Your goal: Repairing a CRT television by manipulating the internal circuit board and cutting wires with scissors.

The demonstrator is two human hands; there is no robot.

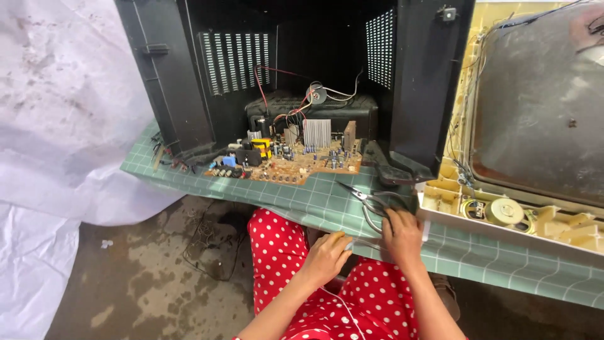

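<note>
My right hand (402, 234) closes on the scissors (371, 200) at the bench (503, 252) edge; my left hand (327, 255) pinches a thin white wire (343, 308) (slack). A careless pull could drag the circuit board (296, 162) off.

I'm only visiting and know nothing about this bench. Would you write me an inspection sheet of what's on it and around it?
Surface: table covered in green checked cloth.
Job's things: scissors lying on the cloth near the edge; brown circuit board at the mouth of the open black cabinet.
Clutter: cream front frame with grey picture tube lying at the right, round speaker in it.
Hands: right hand rests on the scissor handles; left hand at the table edge, fingers curled.
Cables: red and black wires above the board; loose wire on the floor.
Surroundings: white sheet at left, stained concrete floor, red polka-dot clothing.
</note>
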